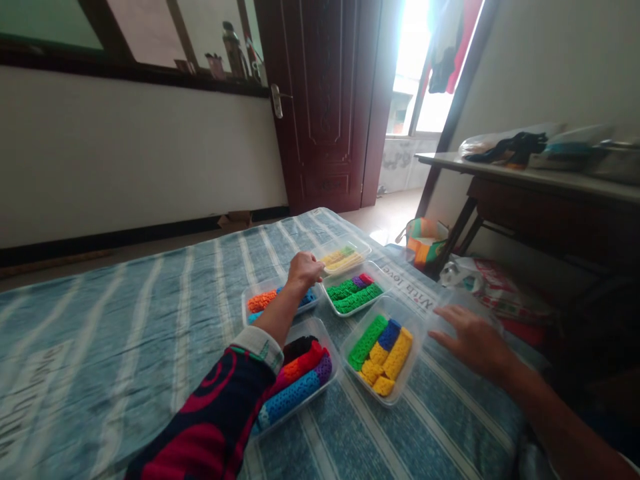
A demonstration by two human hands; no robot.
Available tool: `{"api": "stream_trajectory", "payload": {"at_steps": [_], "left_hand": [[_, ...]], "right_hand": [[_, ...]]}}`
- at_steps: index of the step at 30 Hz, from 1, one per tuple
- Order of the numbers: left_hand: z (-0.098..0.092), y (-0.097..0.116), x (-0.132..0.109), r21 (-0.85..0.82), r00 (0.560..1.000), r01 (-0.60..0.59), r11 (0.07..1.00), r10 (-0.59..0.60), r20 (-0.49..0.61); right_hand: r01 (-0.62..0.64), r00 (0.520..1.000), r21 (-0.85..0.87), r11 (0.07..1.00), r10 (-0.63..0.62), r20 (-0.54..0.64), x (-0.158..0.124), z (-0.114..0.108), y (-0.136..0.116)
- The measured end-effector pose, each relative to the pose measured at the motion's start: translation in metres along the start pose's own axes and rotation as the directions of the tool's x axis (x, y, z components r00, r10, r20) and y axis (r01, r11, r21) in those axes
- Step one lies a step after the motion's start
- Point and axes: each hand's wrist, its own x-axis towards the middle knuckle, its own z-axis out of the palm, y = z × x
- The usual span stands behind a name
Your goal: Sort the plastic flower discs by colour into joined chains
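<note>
Several clear plastic trays of coloured crochet pieces lie on a blue striped bedcover. My left hand [303,269] reaches forward, fingers curled, at the rim of the far tray of yellow pieces [341,256]; whether it grips anything is hidden. Under my left forearm sit a tray of orange and blue pieces [265,301] and a tray of black, red, purple and blue pieces [306,377]. My right hand [473,340] lies flat, fingers spread, on a clear empty lid or tray [463,299]. Between the hands stand a tray of green pieces [354,294] and a tray of green, blue and yellow pieces [381,352].
The bedcover [125,333] stretches wide to the left. A dark wooden door [325,100] stands ahead, with a bright doorway to its right. A wooden table [540,193] with clutter stands at right, bags [465,273] on the floor beneath it.
</note>
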Motion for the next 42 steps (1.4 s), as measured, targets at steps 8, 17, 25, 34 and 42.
{"api": "stream_trajectory", "payload": {"at_steps": [8,17,25,34,42], "left_hand": [[0.017,0.008,0.034,0.07,0.994,0.092,0.993,-0.095,0.045],[0.02,0.011,0.04,-0.027,0.97,0.243,0.97,-0.242,0.023],[-0.002,0.016,0.018,-0.263,0.969,0.229,0.937,-0.245,-0.029],[-0.015,0.05,-0.053,-0.463,0.997,0.077,0.883,-0.074,0.024],[0.009,0.068,-0.114,-0.621,0.962,-0.017,0.783,0.183,0.205]], "right_hand": [[-0.071,0.994,0.043,0.997,0.067,0.087,-0.026,0.011,-0.001],[-0.031,0.995,0.122,0.992,0.019,0.1,-0.018,0.008,-0.005],[-0.023,0.978,0.27,0.963,0.077,-0.192,0.01,-0.007,-0.007],[-0.446,0.825,0.877,0.176,0.462,0.327,0.08,-0.02,-0.021],[-0.244,0.857,0.97,0.02,0.472,0.206,0.059,-0.032,-0.016]]}}
